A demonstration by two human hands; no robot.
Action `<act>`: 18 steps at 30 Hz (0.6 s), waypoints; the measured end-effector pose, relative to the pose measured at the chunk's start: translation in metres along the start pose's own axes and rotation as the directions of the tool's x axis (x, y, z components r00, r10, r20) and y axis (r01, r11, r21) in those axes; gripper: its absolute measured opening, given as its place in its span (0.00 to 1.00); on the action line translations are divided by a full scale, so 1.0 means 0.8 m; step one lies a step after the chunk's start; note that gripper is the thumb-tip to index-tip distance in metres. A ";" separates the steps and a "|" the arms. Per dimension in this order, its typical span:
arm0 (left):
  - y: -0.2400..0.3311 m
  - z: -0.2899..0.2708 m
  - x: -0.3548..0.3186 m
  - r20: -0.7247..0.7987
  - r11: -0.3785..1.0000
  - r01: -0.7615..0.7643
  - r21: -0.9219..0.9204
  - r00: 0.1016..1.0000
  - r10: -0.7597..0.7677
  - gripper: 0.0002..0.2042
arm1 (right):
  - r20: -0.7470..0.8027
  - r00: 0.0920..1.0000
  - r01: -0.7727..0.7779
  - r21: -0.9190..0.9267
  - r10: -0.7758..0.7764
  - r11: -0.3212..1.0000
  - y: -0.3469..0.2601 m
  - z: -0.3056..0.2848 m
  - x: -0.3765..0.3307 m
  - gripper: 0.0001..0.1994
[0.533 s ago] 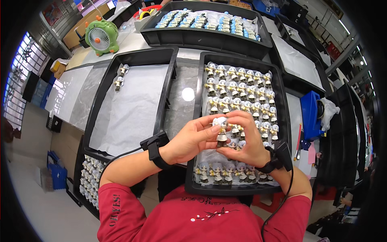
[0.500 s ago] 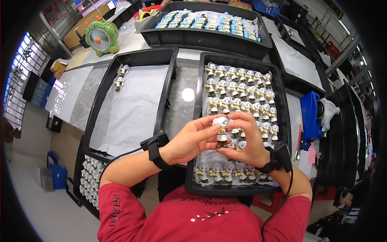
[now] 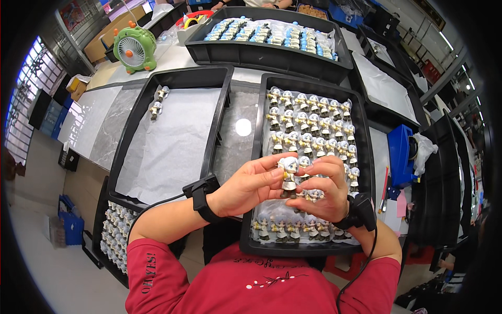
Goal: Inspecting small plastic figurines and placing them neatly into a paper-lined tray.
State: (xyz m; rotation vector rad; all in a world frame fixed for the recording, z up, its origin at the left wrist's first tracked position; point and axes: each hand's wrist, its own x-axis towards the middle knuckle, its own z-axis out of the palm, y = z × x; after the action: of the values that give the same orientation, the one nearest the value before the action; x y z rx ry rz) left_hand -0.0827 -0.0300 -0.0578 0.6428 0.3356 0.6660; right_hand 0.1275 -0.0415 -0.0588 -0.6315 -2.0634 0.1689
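A small figurine (image 3: 288, 174) with a white head and dark lower body is held upright between both hands. My left hand (image 3: 247, 187) pinches it from the left with thumb and fingertips. My right hand (image 3: 320, 189) grips it from the right, fingers curled. Both hands hover over the near half of a black tray (image 3: 257, 172) that holds several rows of the same figurines (image 3: 308, 125). Each wrist wears a black band with a cable.
A second black tray (image 3: 172, 136) on the left is lined with white paper and holds two figurines (image 3: 158, 101) at its far corner. Behind stands a black tray (image 3: 272, 49) of blue and white pieces. A green fan (image 3: 135, 49) sits far left. Another tray of figurines (image 3: 112, 235) lies below left.
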 end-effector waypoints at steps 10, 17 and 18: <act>-0.005 0.003 0.005 0.033 1.000 0.006 0.004 0.999 -0.006 0.25 | 0.032 0.999 0.019 -0.005 -0.019 1.000 -0.007 -0.039 0.014 0.15; -0.001 0.003 -0.001 -0.053 0.993 0.013 0.114 0.999 -0.007 0.26 | -0.197 0.851 -0.524 -0.272 0.486 0.807 0.020 -0.172 -0.001 0.04; -0.001 0.003 0.000 -0.070 0.992 0.023 0.128 0.997 -0.014 0.26 | -0.235 0.783 -0.622 -0.256 0.576 0.740 0.028 -0.190 -0.021 0.04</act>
State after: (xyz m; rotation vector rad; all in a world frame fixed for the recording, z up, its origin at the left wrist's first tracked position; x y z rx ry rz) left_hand -0.0813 -0.0316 -0.0570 0.7398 0.4504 0.6534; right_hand 0.2686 -0.0496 0.0039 -1.4744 -1.6909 0.1522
